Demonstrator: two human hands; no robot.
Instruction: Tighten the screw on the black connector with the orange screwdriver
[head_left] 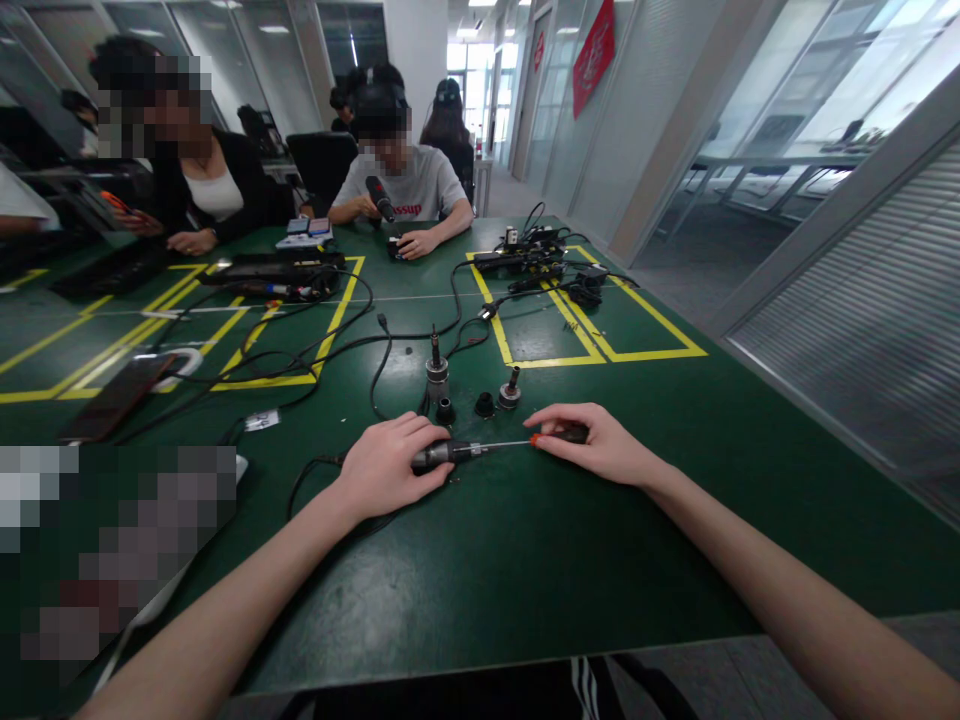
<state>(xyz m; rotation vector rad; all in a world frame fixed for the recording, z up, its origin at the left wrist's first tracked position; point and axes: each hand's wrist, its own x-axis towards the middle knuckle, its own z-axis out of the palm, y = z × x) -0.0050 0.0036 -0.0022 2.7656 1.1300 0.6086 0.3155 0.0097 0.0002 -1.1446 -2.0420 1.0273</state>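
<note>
A dark cylindrical tool (pixel 442 455), possibly a small electric driver, is gripped lying on its side by the left hand (pixel 390 465), whose fingers are wrapped over its rear end so that only the front part with its metal collar is shown. A black cable (pixel 315 470) is seen running off to the left from under that hand. A screwdriver (pixel 525 441) with an orange and black handle is held by the right hand (pixel 600 445), the fingers being closed around the handle; its thin shaft is laid level and is pointed left, with its tip met at the nose of the dark tool. Both things are kept low over the green table (pixel 525 540), near its front edge, though whether they are resting on the surface cannot be told. Just behind them a row of small parts is set out: a metal cylinder (pixel 437 375) standing upright with a dark bit rising from it, a black round cap (pixel 445 410) in front of it, another black cap (pixel 484 404) to the right, and a short metal fitting (pixel 511 392) with a tilted stem. Farther back, black cables are spread over yellow tape lines (pixel 600 352), and a seated person (pixel 401 190) in a grey shirt is seen at the far side, holding a black device.
</note>
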